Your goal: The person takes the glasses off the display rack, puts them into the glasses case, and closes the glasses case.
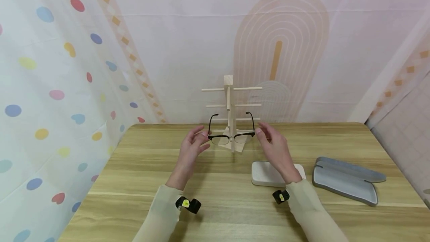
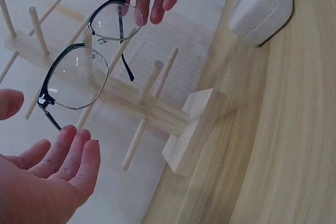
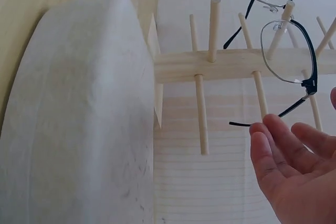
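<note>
Black-and-silver half-rim eyeglasses (image 1: 254,134) sit on a pale wooden peg rack (image 1: 228,81), the bridge at a front-facing peg and the temples pointing back. My left hand (image 1: 191,146) is at the left hinge, its thumb spread away from the fingers; in the left wrist view its fingertips (image 2: 67,135) lie by the temple. On the opposite side is my right hand (image 1: 276,148). Its fingertips (image 3: 270,124) lie at the other temple in the right wrist view, thumb apart. Whether either hand touches the frame I cannot tell.
A whitish closed case (image 1: 263,174) lies under my right wrist. Farther right, a grey glasses case (image 1: 346,182) lies with its lid raised. Behind the wooden table (image 1: 141,182) hangs a patterned curtain (image 1: 188,47).
</note>
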{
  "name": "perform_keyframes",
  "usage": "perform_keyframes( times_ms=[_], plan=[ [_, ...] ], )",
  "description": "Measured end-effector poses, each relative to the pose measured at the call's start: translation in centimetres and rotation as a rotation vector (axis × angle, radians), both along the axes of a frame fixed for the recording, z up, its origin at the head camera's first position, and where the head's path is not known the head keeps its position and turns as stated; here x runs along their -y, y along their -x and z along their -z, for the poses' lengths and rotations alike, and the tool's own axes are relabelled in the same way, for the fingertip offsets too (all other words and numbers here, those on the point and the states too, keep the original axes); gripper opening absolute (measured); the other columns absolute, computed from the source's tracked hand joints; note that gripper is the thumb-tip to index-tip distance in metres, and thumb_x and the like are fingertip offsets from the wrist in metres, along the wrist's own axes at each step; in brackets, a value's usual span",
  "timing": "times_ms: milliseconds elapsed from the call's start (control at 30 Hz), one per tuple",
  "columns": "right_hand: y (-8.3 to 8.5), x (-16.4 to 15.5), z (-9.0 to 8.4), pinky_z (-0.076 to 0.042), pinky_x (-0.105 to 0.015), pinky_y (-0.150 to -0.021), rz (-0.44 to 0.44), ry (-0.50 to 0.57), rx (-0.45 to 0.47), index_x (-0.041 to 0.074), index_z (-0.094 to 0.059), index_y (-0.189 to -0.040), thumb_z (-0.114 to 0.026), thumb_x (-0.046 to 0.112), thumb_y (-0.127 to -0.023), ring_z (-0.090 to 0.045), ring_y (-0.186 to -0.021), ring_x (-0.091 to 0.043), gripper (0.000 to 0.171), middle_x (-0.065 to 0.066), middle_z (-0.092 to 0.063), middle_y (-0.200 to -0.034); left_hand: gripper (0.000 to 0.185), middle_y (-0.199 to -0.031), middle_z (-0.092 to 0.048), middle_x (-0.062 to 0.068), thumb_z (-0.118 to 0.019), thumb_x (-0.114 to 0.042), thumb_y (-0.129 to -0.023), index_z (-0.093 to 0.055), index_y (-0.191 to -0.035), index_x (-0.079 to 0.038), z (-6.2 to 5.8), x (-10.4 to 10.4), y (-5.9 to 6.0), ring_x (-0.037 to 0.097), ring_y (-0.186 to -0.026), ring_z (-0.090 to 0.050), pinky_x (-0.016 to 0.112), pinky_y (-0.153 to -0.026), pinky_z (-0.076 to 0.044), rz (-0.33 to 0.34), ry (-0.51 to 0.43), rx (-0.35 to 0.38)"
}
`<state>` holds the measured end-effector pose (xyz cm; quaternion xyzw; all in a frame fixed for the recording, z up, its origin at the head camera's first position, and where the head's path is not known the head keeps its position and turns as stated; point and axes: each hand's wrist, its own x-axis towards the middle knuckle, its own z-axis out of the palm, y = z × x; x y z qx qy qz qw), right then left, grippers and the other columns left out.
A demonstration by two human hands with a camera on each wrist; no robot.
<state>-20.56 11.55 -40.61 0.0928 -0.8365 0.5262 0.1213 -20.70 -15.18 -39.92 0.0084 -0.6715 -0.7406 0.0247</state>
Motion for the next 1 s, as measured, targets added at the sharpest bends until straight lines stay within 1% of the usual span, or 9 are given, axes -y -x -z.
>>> perform_keyframes(
  times_ms=[133, 300, 500, 600, 667, 767, 800, 900, 1000],
  plan=[
    [0.1, 0.3, -0.1, -0.051, -0.047, -0.093, 0.005, 0.036, 0.035, 0.006, -0.056, -0.146, -0.050, 0.039, -0.110, -0.066, -0.109, -0.031, 0.050, -0.016, -0.071, -0.121, 0.045, -0.136, -0.060, 0.027, -0.058, -0.011, -0.105, -0.046, -0.146, 0.004, 0.0, -0.1, 0.1, 0.016, -0.102, -0.064, 0.039, -0.098, -0.055, -0.016, -0.026, 0.001],
    [0.3, 0.6, -0.2, -0.054, -0.040, -0.088, -0.005, 0.096, 0.067, 0.005, -0.055, -0.147, -0.050, 0.039, -0.110, -0.069, -0.105, -0.031, 0.050, -0.015, -0.072, -0.115, 0.046, -0.132, -0.061, 0.028, -0.058, -0.007, -0.103, -0.046, -0.146, 0.006, -0.1, -0.3, 0.1, 0.014, -0.095, -0.064, 0.033, -0.094, -0.057, -0.020, -0.057, 0.001],
    [0.6, 1.0, -0.2, -0.057, -0.027, -0.081, -0.021, 0.196, 0.096, 0.001, -0.055, -0.146, -0.052, 0.033, -0.110, -0.069, -0.096, -0.027, 0.048, -0.023, -0.071, -0.109, 0.043, -0.119, -0.069, 0.015, -0.059, -0.004, -0.103, -0.048, -0.144, 0.005, -0.1, -0.4, 0.2, 0.014, -0.091, -0.064, 0.027, -0.088, -0.057, -0.013, -0.086, 0.009],
    [0.6, 1.2, -0.3, -0.059, -0.030, -0.080, -0.015, 0.227, 0.102, 0.002, -0.057, -0.144, -0.054, 0.030, -0.109, -0.068, -0.092, -0.027, 0.045, -0.026, -0.070, -0.106, 0.043, -0.114, -0.070, 0.010, -0.059, -0.004, -0.103, -0.048, -0.144, 0.006, -0.1, -0.4, 0.1, 0.014, -0.090, -0.065, 0.026, -0.087, -0.058, -0.008, -0.087, 0.006],
    [0.6, 1.3, -0.4, -0.060, -0.032, -0.080, -0.012, 0.247, 0.104, 0.002, -0.058, -0.143, -0.055, 0.027, -0.109, -0.068, -0.091, -0.029, 0.042, -0.025, -0.070, -0.103, 0.044, -0.111, -0.070, 0.008, -0.058, -0.003, -0.103, -0.048, -0.144, 0.007, -0.2, -0.4, 0.1, 0.014, -0.090, -0.065, 0.026, -0.087, -0.058, -0.005, -0.089, 0.003],
    [0.6, 1.5, -0.5, -0.060, -0.031, -0.078, -0.011, 0.274, 0.103, 0.000, -0.059, -0.141, -0.056, 0.022, -0.108, -0.067, -0.089, -0.030, 0.039, -0.020, -0.070, -0.099, 0.043, -0.110, -0.070, 0.008, -0.059, -0.001, -0.102, -0.049, -0.144, 0.006, -0.3, -0.4, 0.0, 0.013, -0.090, -0.065, 0.026, -0.087, -0.058, -0.005, -0.086, 0.004],
    [0.6, 1.5, -0.6, -0.060, -0.029, -0.077, -0.010, 0.281, 0.103, 0.000, -0.060, -0.140, -0.056, 0.020, -0.108, -0.067, -0.088, -0.028, 0.038, -0.019, -0.070, -0.098, 0.043, -0.110, -0.070, 0.010, -0.058, -0.001, -0.102, -0.050, -0.144, 0.006, -0.3, -0.5, 0.0, 0.013, -0.090, -0.065, 0.027, -0.086, -0.058, -0.006, -0.084, 0.004],
    [0.6, 1.6, -0.7, -0.060, -0.030, -0.076, -0.007, 0.289, 0.102, 0.000, -0.061, -0.138, -0.057, 0.017, -0.107, -0.065, -0.083, -0.021, 0.036, -0.016, -0.069, -0.097, 0.042, -0.113, -0.068, 0.014, -0.059, -0.001, -0.102, -0.052, -0.143, 0.005, -0.2, -0.4, 0.1, 0.013, -0.091, -0.065, 0.026, -0.087, -0.058, -0.005, -0.064, 0.004],
    [0.6, 1.6, -0.8, -0.061, -0.033, -0.077, -0.003, 0.285, 0.101, 0.001, -0.063, -0.136, -0.057, 0.016, -0.106, -0.064, -0.080, -0.015, 0.034, -0.017, -0.068, -0.096, 0.040, -0.113, -0.067, 0.014, -0.059, -0.001, -0.102, -0.053, -0.142, 0.005, 0.0, -0.4, 0.2, 0.013, -0.092, -0.065, 0.026, -0.087, -0.058, -0.004, -0.051, 0.001]
  ],
)
